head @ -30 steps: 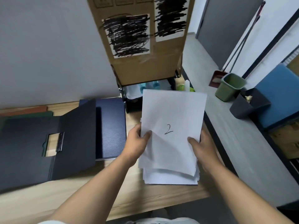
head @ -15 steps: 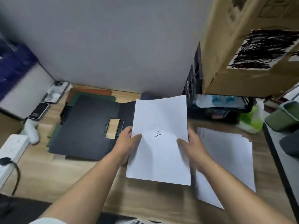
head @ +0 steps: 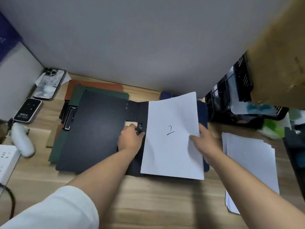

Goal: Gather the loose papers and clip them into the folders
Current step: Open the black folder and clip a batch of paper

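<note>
Lighting: soft, even, rather dim indoor light.
Shadows: faint and diffuse on the desk beside the right arm.
Distortion: strong wide-angle bending at the edges.
Blur: cardboard box and left margin smeared; centre sheet sharp.

A pale wooden desk with visible grain fills the lower half of the view. Behind the desk rises a plain grey wall, softly and evenly lit. At the desk's left end stands a white panel, dark blue above. At the desk's back right corner sits a black slatted rack, and a brown cardboard box looms above that corner
</note>
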Demonstrator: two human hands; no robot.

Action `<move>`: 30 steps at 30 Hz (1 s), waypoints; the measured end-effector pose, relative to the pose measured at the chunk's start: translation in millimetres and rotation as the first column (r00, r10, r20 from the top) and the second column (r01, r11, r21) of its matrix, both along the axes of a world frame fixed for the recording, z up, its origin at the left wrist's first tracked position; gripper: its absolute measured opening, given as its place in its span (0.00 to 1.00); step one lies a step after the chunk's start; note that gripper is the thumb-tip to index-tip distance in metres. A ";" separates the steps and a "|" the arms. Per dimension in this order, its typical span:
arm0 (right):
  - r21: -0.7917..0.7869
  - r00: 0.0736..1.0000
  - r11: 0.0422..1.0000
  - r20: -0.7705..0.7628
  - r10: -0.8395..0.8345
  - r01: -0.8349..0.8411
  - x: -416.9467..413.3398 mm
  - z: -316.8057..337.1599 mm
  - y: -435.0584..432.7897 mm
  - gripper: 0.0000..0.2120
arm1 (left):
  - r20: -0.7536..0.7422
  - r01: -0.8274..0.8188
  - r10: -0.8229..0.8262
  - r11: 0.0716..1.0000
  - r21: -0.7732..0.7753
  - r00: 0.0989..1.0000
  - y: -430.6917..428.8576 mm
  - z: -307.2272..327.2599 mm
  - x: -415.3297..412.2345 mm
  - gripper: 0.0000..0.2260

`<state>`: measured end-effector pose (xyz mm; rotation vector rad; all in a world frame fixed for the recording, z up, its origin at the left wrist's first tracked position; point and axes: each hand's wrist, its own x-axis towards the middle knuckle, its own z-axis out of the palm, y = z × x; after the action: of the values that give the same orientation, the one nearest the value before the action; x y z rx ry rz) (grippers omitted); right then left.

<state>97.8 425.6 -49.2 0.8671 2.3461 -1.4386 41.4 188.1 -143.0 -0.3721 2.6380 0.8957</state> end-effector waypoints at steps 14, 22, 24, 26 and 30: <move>0.084 0.997 0.995 0.049 0.058 -0.062 -11.7 -3.5 -36.8 0.23 | 0.098 0.044 -0.057 0.990 0.133 0.994 -20.9 8.2 -14.0 0.14; 0.246 0.998 0.968 0.044 0.046 -0.056 -13.1 -4.7 -50.4 0.18 | 0.094 0.027 -0.033 0.997 0.066 0.995 -9.3 5.2 -14.6 0.12; 0.256 0.997 0.964 0.043 0.058 -0.067 -14.8 -5.8 -49.0 0.17 | 0.084 0.007 -0.015 0.996 0.091 0.996 -8.6 0.0 -12.8 0.11; 0.286 0.999 0.958 -0.022 0.038 -0.030 -14.1 -8.6 -46.7 0.18 | 0.047 -0.003 -0.005 0.987 0.158 0.999 -12.8 -1.8 -10.2 0.11; 0.441 0.989 0.892 -0.146 -0.038 0.100 3.6 -13.6 -33.8 0.28 | -0.145 -0.033 0.052 0.991 0.130 0.988 -54.0 5.4 2.5 0.12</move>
<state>101.4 391.8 -62.8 0.9971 2.8373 -1.0132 43.9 134.1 -137.7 -0.3427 2.6963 1.1404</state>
